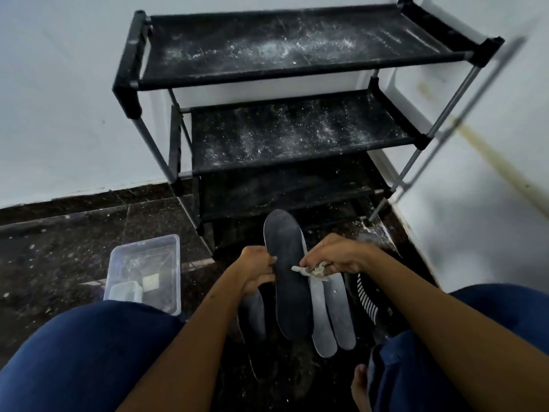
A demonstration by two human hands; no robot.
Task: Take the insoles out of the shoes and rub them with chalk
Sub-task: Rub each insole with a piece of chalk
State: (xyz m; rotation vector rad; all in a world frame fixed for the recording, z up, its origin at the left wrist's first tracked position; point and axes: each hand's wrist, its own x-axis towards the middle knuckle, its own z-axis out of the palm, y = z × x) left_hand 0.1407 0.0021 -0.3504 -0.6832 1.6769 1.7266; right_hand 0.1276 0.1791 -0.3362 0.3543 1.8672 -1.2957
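1. The dark insole [289,272] stands between the 2 hands, in front of the person's knees, its long axis running away from the body: the rounded toe end points up toward the shoe rack [285,84], the heel end drops down between the legs.
2. The left hand [255,270] grips the insole's left edge near mid-length, fingers curled round it.
3. The right hand [332,257] sits at the insole's right edge, fingers pinched on a small whitish piece [312,270], probably the chalk wrapped in something; its tip touches the insole surface.
4. 2 pale grey insoles [332,316] lie just beside and below the right hand, parallel to the dark one.
5. A striped shoe [368,295] lies to the right, a clear plastic tub [145,272] on the floor to the left.
6. Judged from this, rubbing strokes would run along the long axis, and the right hand is the one placed for them.
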